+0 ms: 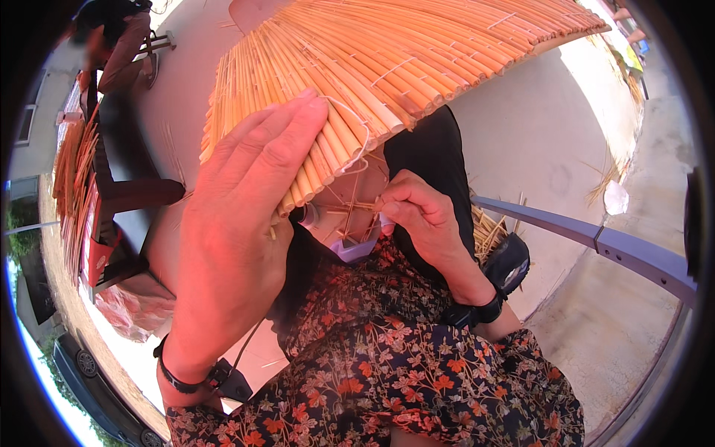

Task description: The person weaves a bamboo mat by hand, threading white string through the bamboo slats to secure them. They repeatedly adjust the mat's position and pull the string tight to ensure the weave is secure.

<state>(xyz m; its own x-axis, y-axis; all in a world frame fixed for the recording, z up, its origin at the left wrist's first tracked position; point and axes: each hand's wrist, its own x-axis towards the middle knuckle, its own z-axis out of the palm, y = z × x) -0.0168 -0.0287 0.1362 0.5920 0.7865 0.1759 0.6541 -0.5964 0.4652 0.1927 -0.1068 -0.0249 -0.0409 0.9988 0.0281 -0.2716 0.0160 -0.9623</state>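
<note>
A mat of straw-coloured reeds (pixel 357 71), bound side by side with white thread, slants across the upper middle above my lap. My left hand (pixel 249 167) grips its near left edge, fingers laid long over the reeds and the thumb hidden behind the edge. From beside those fingertips a loose white thread (pixel 363 123) loops over the reed ends. Just below the near edge, my right hand (pixel 421 212) is closed in a pinch. What sits in the pinch is too small to make out. A small white-pink piece (pixel 386 224) shows at its fingers.
Thin reed scraps (pixel 350 212) and a pale purple object (pixel 354 249) lie between my knees. Left stands a dark wooden frame (pixel 141 194) with bundled reddish sticks (pixel 71 190). A grey metal bar (pixel 596 237) crosses at right. Another person (pixel 123 56) bends at upper left.
</note>
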